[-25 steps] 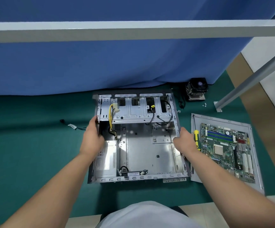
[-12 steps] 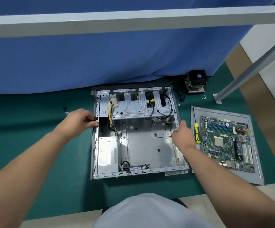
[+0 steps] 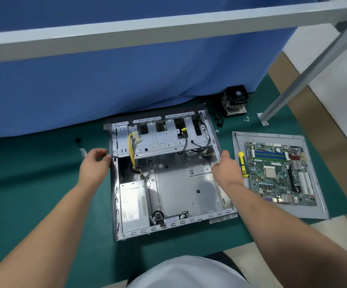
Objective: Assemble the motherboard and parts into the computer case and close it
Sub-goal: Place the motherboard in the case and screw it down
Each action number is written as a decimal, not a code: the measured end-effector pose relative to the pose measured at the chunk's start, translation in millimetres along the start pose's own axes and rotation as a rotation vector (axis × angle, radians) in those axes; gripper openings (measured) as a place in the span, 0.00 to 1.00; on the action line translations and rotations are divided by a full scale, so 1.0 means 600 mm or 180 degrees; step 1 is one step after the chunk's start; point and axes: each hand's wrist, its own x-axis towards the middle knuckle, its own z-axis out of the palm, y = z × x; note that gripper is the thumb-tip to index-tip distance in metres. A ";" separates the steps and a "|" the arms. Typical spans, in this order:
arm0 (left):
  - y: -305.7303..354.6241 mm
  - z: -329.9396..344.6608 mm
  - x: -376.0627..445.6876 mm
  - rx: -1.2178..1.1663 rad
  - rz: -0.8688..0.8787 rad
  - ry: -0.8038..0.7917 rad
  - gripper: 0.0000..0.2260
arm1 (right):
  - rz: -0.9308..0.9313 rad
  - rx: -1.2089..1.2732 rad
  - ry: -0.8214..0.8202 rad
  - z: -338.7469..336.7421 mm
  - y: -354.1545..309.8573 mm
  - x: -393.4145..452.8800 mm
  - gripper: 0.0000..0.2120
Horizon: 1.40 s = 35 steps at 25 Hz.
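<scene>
Green mat (image 3: 33,194): left hand (image 3: 94,165) loosely curled beside case (image 3: 168,183), right hand (image 3: 227,170) gripping its wall

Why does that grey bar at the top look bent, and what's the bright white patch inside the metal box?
Head view: the wide-angle lens bows the grey bar; the white patch is glare from overhead light on the power supply label in the computer case; both hands look slightly soft.

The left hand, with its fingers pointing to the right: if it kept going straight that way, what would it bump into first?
Most likely the left hand would meet the computer case, at its left wall, which its fingertips seem to reach or nearly touch already. The single view leaves the depth unclear.
</scene>
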 end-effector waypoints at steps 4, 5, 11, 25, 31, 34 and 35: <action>-0.016 0.039 -0.022 0.0022 0.0012 0.0147 0.16 | 0.0010 0.0028 0.0062 0.005 0.003 0.001 0.06; -0.018 0.041 -0.028 0.0092 0.0092 0.0257 0.17 | -0.0003 0.0069 0.0059 0.004 0.004 0.002 0.06; 0.049 0.073 -0.092 0.0745 0.1308 0.0875 0.16 | -0.0110 0.0286 -0.0135 0.000 0.013 0.005 0.09; 0.267 0.614 -0.355 -0.0096 -0.0974 -0.2548 0.06 | 0.0904 0.0585 -0.0207 -0.184 0.485 0.158 0.26; 0.199 0.679 -0.359 0.0240 -0.1672 -0.2039 0.20 | 0.1352 0.0346 -0.0546 -0.142 0.574 0.157 0.29; 0.191 0.698 -0.364 0.0001 -0.1815 -0.1991 0.21 | 0.1345 0.0336 -0.0503 -0.129 0.581 0.157 0.29; 0.191 0.703 -0.364 -0.0146 -0.1873 -0.1972 0.21 | 0.1351 0.0344 -0.0498 -0.127 0.581 0.157 0.29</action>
